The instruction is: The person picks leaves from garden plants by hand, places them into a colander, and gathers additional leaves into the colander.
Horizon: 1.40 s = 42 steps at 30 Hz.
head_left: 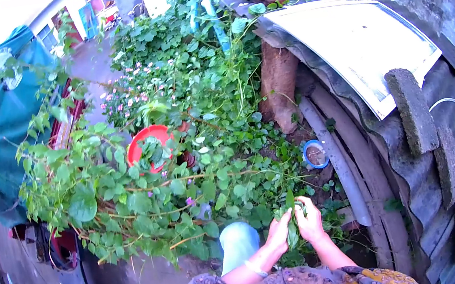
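Green leaves are bunched between my two hands, low in the view and a little right of the middle. My left hand, with a pale bracelet on the wrist, has its fingers closed on the bunch from the left side. On the other side my right hand is closed on the same leaves, its fingertips bent inward. One long leaf sticks up above the fingers. Dense leafy vines spread just beyond both hands. A red basin with picked leaves in it sits among the plants.
A blue-rimmed round container rests on the soil near a grey pipe. To the right is a corrugated roof bearing a white-framed panel and blocks. A green tarp cover stands at left. Pink flowers grow farther back.
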Motion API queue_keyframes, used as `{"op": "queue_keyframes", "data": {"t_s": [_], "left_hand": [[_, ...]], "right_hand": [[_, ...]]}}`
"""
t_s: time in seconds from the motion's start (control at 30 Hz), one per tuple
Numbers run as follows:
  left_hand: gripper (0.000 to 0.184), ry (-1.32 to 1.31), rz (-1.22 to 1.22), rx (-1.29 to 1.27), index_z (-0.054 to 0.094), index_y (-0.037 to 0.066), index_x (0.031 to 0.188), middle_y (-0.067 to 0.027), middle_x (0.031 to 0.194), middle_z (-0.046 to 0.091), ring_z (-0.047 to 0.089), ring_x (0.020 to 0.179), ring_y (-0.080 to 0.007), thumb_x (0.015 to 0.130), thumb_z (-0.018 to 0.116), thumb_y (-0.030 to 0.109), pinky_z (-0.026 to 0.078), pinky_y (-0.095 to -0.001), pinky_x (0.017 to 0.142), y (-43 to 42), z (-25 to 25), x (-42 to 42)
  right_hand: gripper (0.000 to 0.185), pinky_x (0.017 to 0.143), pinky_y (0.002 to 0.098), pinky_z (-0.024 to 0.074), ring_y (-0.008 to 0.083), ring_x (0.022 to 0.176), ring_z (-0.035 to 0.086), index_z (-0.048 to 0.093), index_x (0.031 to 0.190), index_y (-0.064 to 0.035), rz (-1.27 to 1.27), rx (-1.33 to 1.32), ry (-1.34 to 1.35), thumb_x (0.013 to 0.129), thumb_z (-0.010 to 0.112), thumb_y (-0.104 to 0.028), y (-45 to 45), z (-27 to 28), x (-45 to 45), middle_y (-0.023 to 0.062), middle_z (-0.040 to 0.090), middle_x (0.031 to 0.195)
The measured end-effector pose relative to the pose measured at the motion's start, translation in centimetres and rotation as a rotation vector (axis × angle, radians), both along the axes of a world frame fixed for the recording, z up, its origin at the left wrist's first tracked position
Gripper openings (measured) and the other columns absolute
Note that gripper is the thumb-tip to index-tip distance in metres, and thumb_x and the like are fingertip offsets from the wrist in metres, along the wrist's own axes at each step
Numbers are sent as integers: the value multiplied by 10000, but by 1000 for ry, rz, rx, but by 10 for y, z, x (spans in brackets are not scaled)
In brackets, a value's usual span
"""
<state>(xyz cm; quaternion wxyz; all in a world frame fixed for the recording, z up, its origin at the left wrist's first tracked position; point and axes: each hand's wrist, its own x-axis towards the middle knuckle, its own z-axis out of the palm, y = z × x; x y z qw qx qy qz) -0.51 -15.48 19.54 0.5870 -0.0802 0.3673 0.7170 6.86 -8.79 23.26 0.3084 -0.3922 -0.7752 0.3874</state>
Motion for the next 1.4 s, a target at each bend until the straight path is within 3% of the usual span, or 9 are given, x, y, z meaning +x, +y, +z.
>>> {"op": "queue_keyframes", "data": {"t_s": [0.13,0.33,0.43,0.57,0.6,0.77,1.0,1.3,1.4], "left_hand": [[173,42,-14,-2,570,70,1016,-4,887,605,576,754,-97,891,542,185,480,-251,656,-6,-6,2],[168,-12,-79,-11,585,75,971,-8,836,617,586,697,-115,868,579,207,487,-263,620,-13,-4,7],[174,-100,-106,29,588,79,966,-16,852,629,603,710,-130,862,591,219,494,-267,622,-15,3,11],[200,-75,-171,53,567,77,1015,-16,899,617,591,774,-118,877,572,222,482,-265,681,-14,3,26],[208,-32,-180,59,554,77,1036,-17,924,607,579,801,-113,883,563,218,474,-260,699,-12,2,31],[211,146,-179,49,528,71,1056,-8,947,577,542,828,-101,894,548,204,457,-259,720,-12,9,41],[235,150,-182,79,520,87,1147,5,1048,571,538,934,-104,932,467,166,459,-288,820,-16,-4,50],[325,181,-213,210,472,82,1213,-27,1100,545,513,994,-131,892,503,118,419,-298,880,-44,12,24],[254,213,-147,139,539,67,1097,-23,1032,583,538,914,-120,868,560,175,442,-294,824,-74,17,-8]], "right_hand": [[273,794,351,463,311,913,596,539,1076,-7,75,32,-175,859,526,-171,1,14,3,183,594,998],[261,793,329,460,271,904,603,555,1044,-1,140,-25,-228,898,465,-197,7,-6,23,171,606,971],[267,778,337,469,250,886,609,543,1079,-12,52,-234,-139,899,461,-191,8,-22,31,155,613,987],[336,851,297,438,160,932,573,547,1084,3,46,-804,602,956,383,-261,-6,-27,28,80,604,1018],[384,890,301,418,167,961,560,533,1107,-3,71,-812,611,958,372,-318,-8,-31,29,75,597,1033],[411,934,313,386,172,1051,513,489,1177,-13,98,-667,607,962,355,-335,-9,-24,38,90,543,1141],[590,1012,328,304,211,1202,414,384,1294,16,317,-170,83,943,330,-455,8,-32,60,124,456,1288],[609,1018,368,313,226,1171,446,364,1322,-29,371,-784,386,935,310,-497,-7,-46,57,115,476,1270],[631,999,400,323,257,1203,409,356,1314,-35,274,-882,455,932,255,-527,-17,-28,44,150,439,1288]]}}
